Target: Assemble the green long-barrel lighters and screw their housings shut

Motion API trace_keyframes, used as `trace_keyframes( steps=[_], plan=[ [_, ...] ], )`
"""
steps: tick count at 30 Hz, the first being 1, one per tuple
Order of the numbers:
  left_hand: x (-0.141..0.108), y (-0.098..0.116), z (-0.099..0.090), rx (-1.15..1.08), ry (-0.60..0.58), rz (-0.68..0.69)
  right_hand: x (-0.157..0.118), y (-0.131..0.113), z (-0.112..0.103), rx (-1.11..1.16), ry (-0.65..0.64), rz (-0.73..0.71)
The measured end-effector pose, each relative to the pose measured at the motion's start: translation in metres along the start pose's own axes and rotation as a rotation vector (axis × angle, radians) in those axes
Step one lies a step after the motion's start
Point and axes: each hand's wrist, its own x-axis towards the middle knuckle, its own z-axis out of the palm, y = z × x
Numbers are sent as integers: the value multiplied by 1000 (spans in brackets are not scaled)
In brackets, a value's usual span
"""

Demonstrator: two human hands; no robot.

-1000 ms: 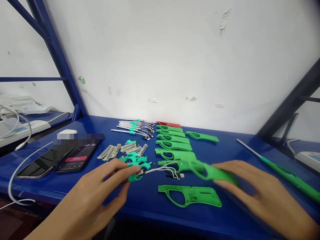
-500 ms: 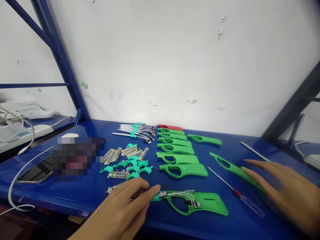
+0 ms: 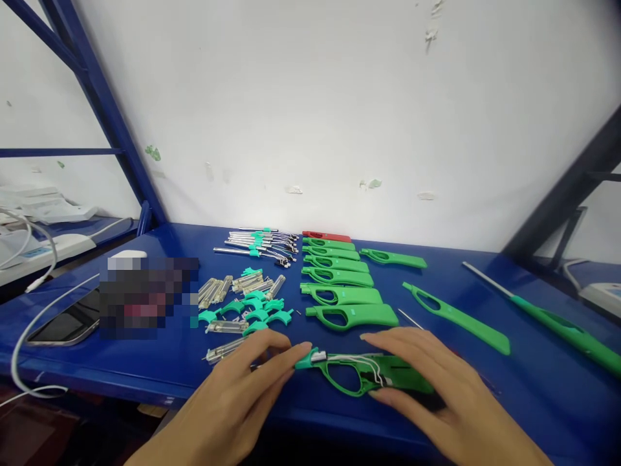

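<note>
Green handle (image 3: pixel 400 373), axis L-R, pointing L, L grip (image 3: pixel 252 382) pinching teal collar (image 3: pixel 305 360), R grip (image 3: pixel 451 388) unclear

I saw the left hand (image 3: pixel 247 388) with its fingertips pinched close, aimed at two o'clock, the wrist trailing toward eight. The right hand (image 3: pixel 451 388) arched, thumb and fingers parted, pointing toward ten, its wrist toward four.
</note>
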Motion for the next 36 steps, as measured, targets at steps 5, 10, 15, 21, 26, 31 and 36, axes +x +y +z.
trace_keyframes(
  steps=[5, 10, 15, 21, 26, 31, 36],
  plan=[
    [5, 2, 3, -86, 11, -19, -1, 3, 1, 70, 17, -56],
    [6, 7, 2, -102, 45, -58, 1, 2, 1, 88, 78, -68],
    [7, 10, 1, -90, 65, -82, 2, 2, 0, 81, 90, -95],
    [7, 3, 8, -136, 67, -80, 2, 2, -2, 72, 80, -103],
    [8, 3, 6, -159, 39, -82, 1, 3, -1, 64, 76, -96],
    [8, 5, 2, -164, -17, -111, 1, 4, 0, 66, 68, -100],
    [7, 4, 3, -121, -25, -112, 0, 4, 0, 71, 28, -82]
  ],
)
